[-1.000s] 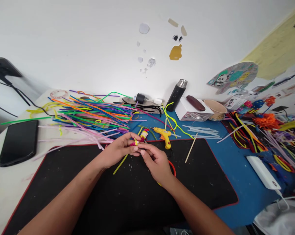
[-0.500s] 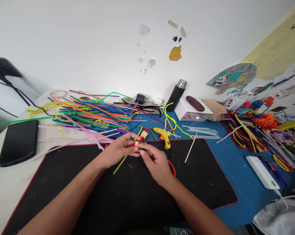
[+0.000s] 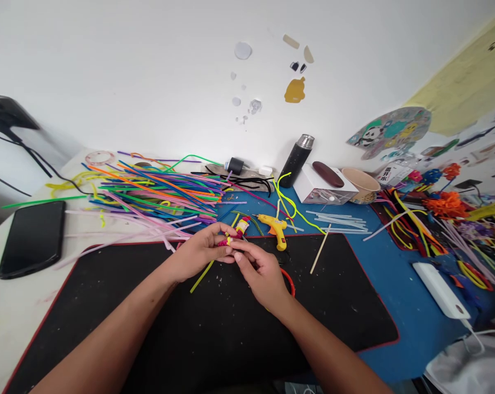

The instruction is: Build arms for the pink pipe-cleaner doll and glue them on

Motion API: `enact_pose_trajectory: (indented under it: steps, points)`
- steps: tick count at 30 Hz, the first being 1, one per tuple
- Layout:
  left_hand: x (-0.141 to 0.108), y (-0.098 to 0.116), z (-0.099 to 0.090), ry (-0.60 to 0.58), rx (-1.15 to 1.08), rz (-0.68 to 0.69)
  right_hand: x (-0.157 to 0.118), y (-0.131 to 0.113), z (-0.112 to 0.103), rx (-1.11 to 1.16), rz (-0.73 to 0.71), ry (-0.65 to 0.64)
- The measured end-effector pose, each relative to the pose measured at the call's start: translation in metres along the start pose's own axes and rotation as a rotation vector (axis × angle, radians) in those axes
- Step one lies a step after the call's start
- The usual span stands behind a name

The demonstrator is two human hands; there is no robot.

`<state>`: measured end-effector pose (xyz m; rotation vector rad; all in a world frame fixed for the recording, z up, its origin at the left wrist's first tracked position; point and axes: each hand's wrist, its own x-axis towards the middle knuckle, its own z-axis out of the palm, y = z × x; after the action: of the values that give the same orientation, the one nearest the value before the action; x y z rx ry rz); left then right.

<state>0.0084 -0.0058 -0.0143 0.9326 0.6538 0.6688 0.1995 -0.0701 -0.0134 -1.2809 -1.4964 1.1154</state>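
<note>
Held over the black mat (image 3: pixel 231 339) is a small pipe-cleaner figure (image 3: pixel 242 224) in magenta, yellow and white. The fingers of my left hand (image 3: pixel 200 249) are closed around its lower part, which they partly hide. My right hand (image 3: pixel 263 273) meets it from the right, with thumb and index finger pinched at the figure's yellow part. A red loop handle (image 3: pixel 289 282), looking like that of scissors, shows beside my right hand; I cannot tell whether the palm holds it. A yellow-green pipe cleaner (image 3: pixel 202 276) lies below my left hand.
A yellow glue gun (image 3: pixel 275 229) lies just beyond my hands, with a wooden stick (image 3: pixel 321 249) and glue sticks (image 3: pixel 341 219) to its right. Loose pipe cleaners (image 3: pixel 161 189) heap up at back left. A phone (image 3: pixel 34 239), black flask (image 3: pixel 296 161) and white power bank (image 3: pixel 440 289) surround the mat.
Both hands hold almost the same pose around the figure. The whole view has shifted very slightly.
</note>
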Motion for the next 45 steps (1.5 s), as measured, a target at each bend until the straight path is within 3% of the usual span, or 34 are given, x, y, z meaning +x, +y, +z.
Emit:
enact_pose_trajectory:
  steps: [5, 14, 21, 30, 39, 45]
  points:
    - [0.001, -0.001, 0.0, 0.008, 0.02, 0.009, 0.0, -0.001, 0.002, 0.011, 0.001, -0.002]
    - [0.001, 0.0, -0.006, 0.025, -0.026, 0.025, 0.019, 0.003, -0.005, 0.155, 0.034, 0.127]
    - [0.001, 0.003, -0.012, 0.058, -0.044, 0.049, 0.041, 0.015, 0.004, 0.152, 0.018, 0.077]
    - [0.0, 0.004, -0.014, 0.068, -0.003, 0.081, 0.052, 0.012, 0.006, -0.12, -0.076, -0.087]
    - [0.004, -0.004, -0.016, 0.059, 0.047, 0.061, 0.052, 0.016, 0.009, -0.027, -0.025, -0.043]
    - [0.001, 0.001, -0.015, 0.084, 0.091, 0.055, 0.049, 0.022, 0.002, 0.056, -0.017, 0.022]
